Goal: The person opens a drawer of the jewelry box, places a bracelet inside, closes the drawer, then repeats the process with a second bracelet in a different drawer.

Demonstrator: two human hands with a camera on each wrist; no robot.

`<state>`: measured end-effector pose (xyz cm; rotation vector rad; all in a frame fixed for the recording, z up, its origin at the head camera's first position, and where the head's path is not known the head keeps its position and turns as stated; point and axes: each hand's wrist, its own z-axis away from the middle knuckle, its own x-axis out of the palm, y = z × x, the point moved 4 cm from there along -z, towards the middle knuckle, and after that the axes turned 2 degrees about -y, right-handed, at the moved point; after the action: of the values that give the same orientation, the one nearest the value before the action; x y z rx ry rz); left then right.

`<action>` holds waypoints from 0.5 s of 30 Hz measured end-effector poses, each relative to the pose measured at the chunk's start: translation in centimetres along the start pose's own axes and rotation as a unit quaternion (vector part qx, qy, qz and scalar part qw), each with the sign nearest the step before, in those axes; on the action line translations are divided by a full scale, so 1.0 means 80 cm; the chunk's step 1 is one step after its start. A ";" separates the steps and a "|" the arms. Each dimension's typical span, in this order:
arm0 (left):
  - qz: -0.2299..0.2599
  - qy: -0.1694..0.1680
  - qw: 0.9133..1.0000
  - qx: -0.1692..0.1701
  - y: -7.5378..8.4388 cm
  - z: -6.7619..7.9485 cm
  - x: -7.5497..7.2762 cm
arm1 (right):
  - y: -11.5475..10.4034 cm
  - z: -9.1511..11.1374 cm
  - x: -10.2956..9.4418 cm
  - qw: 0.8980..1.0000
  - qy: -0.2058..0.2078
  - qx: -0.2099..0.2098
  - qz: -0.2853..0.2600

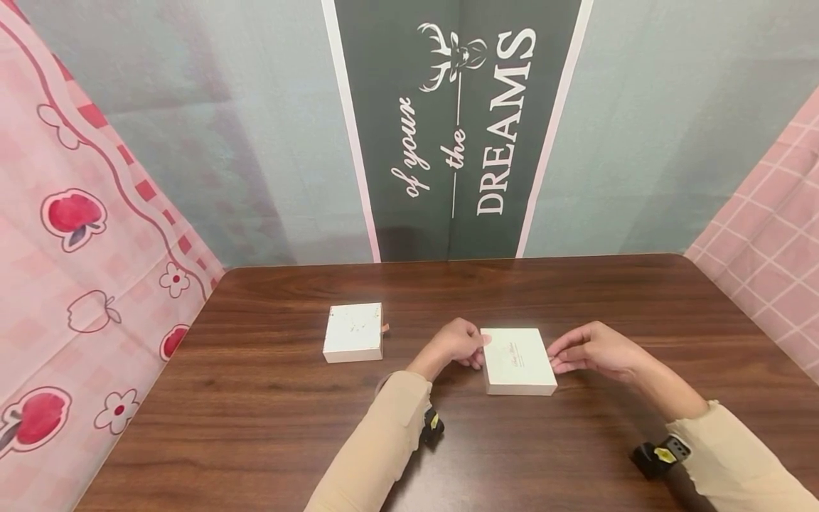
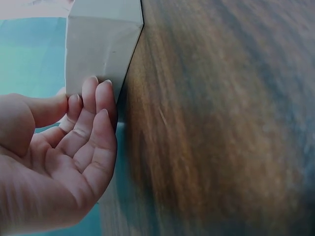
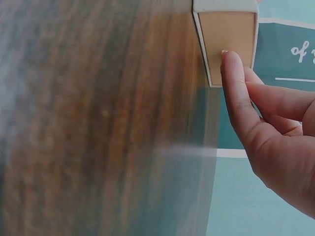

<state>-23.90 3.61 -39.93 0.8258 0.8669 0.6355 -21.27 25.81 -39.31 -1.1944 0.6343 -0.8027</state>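
Note:
A flat white drawer box [image 1: 520, 359] with small lettering on its lid lies on the table between both hands. My left hand [image 1: 462, 343] grips its left end, thumb at the upper edge; in the left wrist view the fingertips [image 2: 104, 86] rest against the plain white end wall. At the other end my right hand [image 1: 591, 348] brings thumb and fingers together. The right wrist view shows one fingertip [image 3: 231, 61] over the tan drawer end [image 3: 226, 34], set inside the white sleeve. Whatever lies between that thumb and finger is hidden.
A second white box [image 1: 354, 333] with a speckled lid and a small orange-pink ribbon tab [image 1: 385, 328] sits to the left on the brown wooden table [image 1: 269, 427]. Behind the table hangs a grey-green curtain [image 1: 288, 142] with lettering; pink cloths hang at both sides.

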 end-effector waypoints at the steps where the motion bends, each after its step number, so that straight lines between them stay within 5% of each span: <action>1: 0.000 0.002 1.000 0.001 0.000 0.000 0.000 | -0.001 0.000 0.000 1.000 -0.002 -0.001 -0.002; 15: -0.018 0.041 0.999 -0.005 0.003 0.005 0.001 | -0.016 0.006 -0.006 0.999 -0.005 -0.028 -0.021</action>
<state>-23.57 3.63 -39.61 0.7766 0.9509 0.6455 -21.43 26.24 -37.91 -1.2647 0.6289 -0.8188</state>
